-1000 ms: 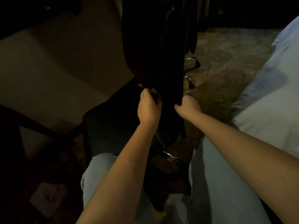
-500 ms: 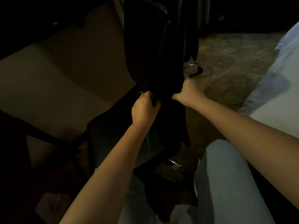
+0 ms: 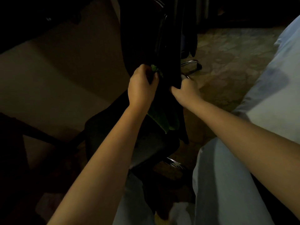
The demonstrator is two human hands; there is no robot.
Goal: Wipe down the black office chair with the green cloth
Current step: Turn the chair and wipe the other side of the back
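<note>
Low on the black office chair (image 3: 139,38), left hand (image 3: 141,88) clutches the green cloth (image 3: 162,120), right hand (image 3: 186,92) grips its back edge.

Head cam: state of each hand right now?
Left hand: closed, gripping the green cloth against the black office chair.
Right hand: closed, gripping the chair's back edge.
</note>
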